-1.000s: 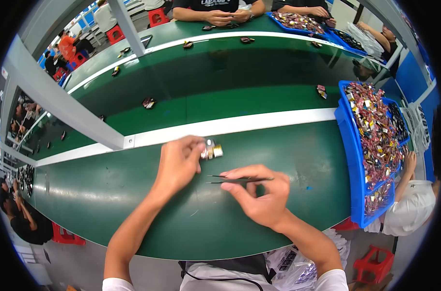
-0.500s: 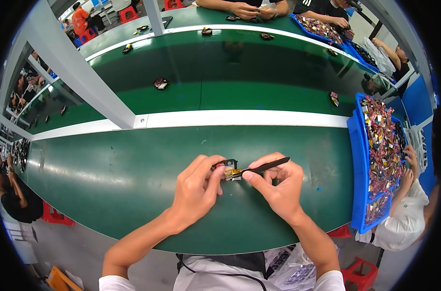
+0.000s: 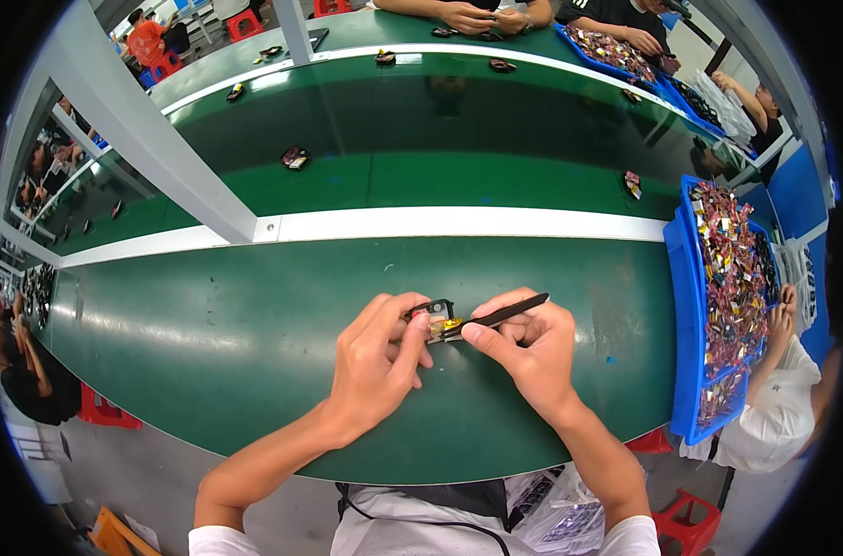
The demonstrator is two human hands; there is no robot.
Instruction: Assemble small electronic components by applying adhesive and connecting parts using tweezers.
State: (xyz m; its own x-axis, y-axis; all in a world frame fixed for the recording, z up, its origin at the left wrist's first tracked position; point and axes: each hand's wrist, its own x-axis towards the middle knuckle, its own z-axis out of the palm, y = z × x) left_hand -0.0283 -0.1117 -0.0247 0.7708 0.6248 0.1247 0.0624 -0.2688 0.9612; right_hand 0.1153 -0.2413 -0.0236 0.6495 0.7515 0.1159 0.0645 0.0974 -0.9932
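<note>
My left hand (image 3: 377, 347) pinches a small electronic part with a black plastic frame (image 3: 443, 307) between thumb and fingers, above the green table. A yellow piece (image 3: 452, 324) shows inside it, along with a bit of red near the left thumb. My right hand (image 3: 531, 354) is closed round a slim black tool (image 3: 509, 311), which tapers toward the part; whether it is tweezers or a pry stick I cannot tell. The tool's tip is at the yellow piece. My fingers hide some of the part.
A blue tray (image 3: 683, 324) heaped with small reddish and yellow parts stands at the right. Past a white rail (image 3: 459, 222) runs a green conveyor belt (image 3: 421, 181) carrying several parts. A white post (image 3: 153, 120) slants at the left. Co-workers sit around.
The parts on the belt have shifted slightly left. My right hand and the tool have moved a little left. Both hands keep their hold.
</note>
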